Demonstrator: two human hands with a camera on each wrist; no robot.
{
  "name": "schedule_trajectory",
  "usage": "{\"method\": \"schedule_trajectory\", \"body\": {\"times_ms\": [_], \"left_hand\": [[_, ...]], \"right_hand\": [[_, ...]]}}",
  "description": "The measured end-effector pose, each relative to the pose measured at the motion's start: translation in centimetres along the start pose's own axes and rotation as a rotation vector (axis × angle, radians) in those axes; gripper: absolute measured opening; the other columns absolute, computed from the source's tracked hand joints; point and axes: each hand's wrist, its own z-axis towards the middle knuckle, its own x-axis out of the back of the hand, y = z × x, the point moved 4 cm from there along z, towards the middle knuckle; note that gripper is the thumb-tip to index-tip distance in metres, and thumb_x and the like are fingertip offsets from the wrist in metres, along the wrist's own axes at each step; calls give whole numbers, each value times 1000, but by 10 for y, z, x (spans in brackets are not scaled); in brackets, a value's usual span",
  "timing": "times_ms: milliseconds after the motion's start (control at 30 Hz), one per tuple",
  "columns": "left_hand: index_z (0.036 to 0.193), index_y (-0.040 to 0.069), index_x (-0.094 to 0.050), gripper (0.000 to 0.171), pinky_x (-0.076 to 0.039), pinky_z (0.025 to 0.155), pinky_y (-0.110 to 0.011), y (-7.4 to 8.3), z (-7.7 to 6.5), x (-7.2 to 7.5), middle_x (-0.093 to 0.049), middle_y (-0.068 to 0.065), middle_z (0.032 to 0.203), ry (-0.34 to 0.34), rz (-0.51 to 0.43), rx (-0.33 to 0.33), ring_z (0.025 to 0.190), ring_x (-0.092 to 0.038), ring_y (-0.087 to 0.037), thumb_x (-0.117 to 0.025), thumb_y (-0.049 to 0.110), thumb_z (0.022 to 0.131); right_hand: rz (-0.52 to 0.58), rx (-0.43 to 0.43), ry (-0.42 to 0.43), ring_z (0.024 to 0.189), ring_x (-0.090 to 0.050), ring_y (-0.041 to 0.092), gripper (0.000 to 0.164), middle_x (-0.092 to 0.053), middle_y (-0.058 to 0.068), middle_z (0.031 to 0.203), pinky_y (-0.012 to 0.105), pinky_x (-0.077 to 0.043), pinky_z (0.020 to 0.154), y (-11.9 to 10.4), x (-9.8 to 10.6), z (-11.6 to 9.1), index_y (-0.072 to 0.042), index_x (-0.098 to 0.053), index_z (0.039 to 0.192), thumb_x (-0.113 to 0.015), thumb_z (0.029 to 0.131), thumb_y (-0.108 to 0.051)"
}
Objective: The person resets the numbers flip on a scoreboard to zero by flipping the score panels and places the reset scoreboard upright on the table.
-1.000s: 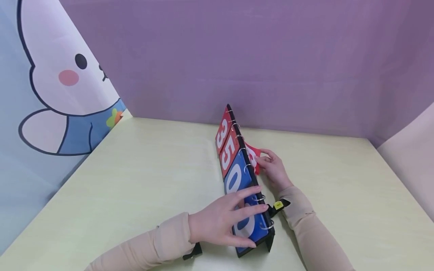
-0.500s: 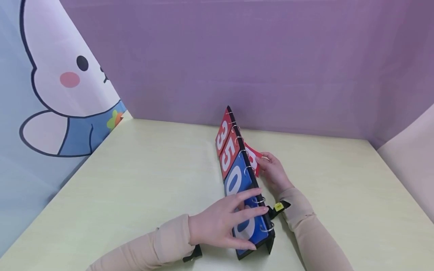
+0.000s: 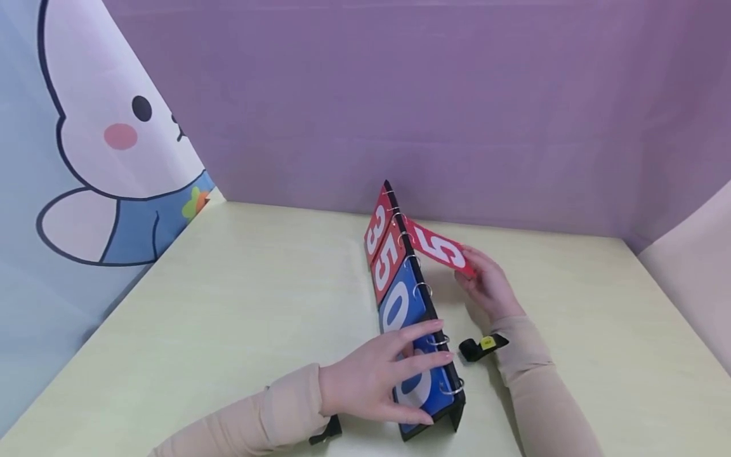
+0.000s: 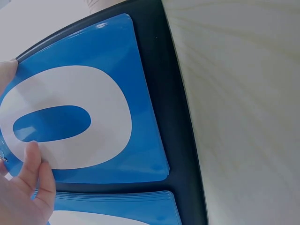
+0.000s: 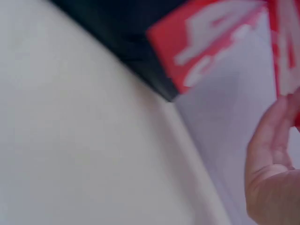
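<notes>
A black tabletop flip scoreboard (image 3: 429,310) stands lengthwise on the table, its ring-bound number cards facing left. Red cards with a 3 (image 3: 375,228) and a 5 (image 3: 387,263) are at its far end, and blue 0 cards (image 3: 398,298) at the near end. My left hand (image 3: 371,374) spreads over the nearest blue 0, two fingertips on the top edge and the thumb low at the near end. Behind the board my right hand (image 3: 491,285) pinches the outer edge of a red 5 card (image 3: 436,244), raised out to the right from its rings.
The pale yellow table (image 3: 257,285) runs back to a purple backdrop (image 3: 428,114). A blue cloth with a cartoon rabbit (image 3: 114,165) hangs at the left. A black strap with a yellow tag (image 3: 485,344) is at my right wrist.
My right hand has moved right, drawing the red card away from the board's back so that its 5 shows. The left hand stays in place on the scoreboard.
</notes>
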Motion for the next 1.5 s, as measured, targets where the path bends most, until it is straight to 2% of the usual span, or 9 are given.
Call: {"method": "schedule_trajectory", "body": {"times_ms": [100,200,367,500,600,700,1067,1233,1500], "left_hand": [[142,18,-28,77,-35,92,-9,0,0,0,-16,-11,152,-22,-8,17,101,-50,-10,-67,45,81],[142,19,-28,77,-35,93,-9,0,-1,0,-15,-11,152,-43,-26,34,103,-50,-10,-67,45,82],[142,19,-29,76,-35,93,-9,0,-1,1,-15,-11,152,-57,-20,51,104,-50,-11,-67,44,81],[142,18,-30,76,-36,93,-10,1,0,1,-16,-11,152,-58,-23,53,105,-51,-11,-67,44,82],[142,18,-29,76,-36,93,-10,1,1,0,-17,-11,152,-54,-31,49,105,-51,-11,-67,43,82],[142,18,-28,77,-36,93,-9,1,1,0,-16,-12,152,-49,-33,46,104,-51,-11,-67,44,81],[142,18,-28,77,-36,92,-8,0,1,1,-15,-11,152,-34,-20,36,102,-51,-10,-67,44,81],[142,18,-28,77,-35,92,-8,0,1,1,-15,-11,152,-33,-26,36,102,-50,-10,-68,44,81],[142,18,-28,76,-35,93,-8,1,0,0,-15,-11,152,-49,-52,50,105,-50,-10,-67,42,82]], "right_hand": [[91,-4,-39,81,-67,13,16,-68,4,96,21,-52,73,-15,2,-7,-9,-58,106,-44,98,-12],[168,21,-44,86,-67,17,16,-67,7,102,25,-52,76,-30,1,-14,-9,-51,112,-46,98,-14],[199,178,-86,94,-63,17,32,-63,5,109,29,-51,82,-47,-15,-22,-13,-35,127,-46,97,-12],[46,326,-101,105,-58,15,44,-50,3,124,29,-49,89,-52,-36,-28,-15,-30,136,-48,96,-12],[-101,390,-88,113,-53,15,50,-42,3,134,29,-48,92,-51,-50,-30,-17,-31,142,-49,95,-13],[-203,427,-80,117,-50,16,55,-39,3,137,30,-47,92,-51,-60,-31,-19,-28,145,-50,95,-12],[-410,529,-52,123,-45,19,61,-37,8,139,27,-50,86,-66,-77,-30,-21,-25,146,-54,93,-14],[-482,535,-63,126,-43,20,63,-39,7,138,26,-50,87,-71,-88,-31,-22,-25,146,-56,92,-16],[-635,384,-131,119,-47,15,60,-41,5,132,23,-50,85,-64,-107,-27,-16,-26,144,-56,93,-20]]}}
